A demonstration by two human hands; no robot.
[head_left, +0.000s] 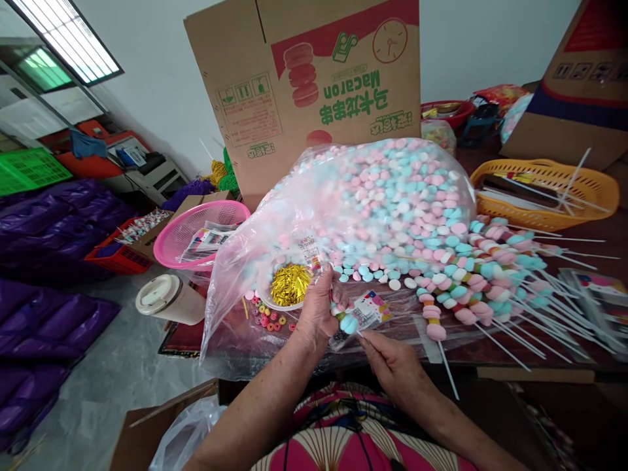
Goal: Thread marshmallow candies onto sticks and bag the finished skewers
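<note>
Two forearms (262, 389) end in hands (320, 302) holding one marshmallow skewer (348, 324).

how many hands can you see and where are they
2: the left hand grips a marshmallow skewer beside the gold strips; the right hand pinches its near end, close to the table's front edge. No others show; any outside the frame are unseen.

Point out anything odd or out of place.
The cardboard box stands with its print upside down. Small rings lie loose beside the gold strips, as if spilled. One skewer lies apart from the pile, its stick jutting past the table edge.
</note>
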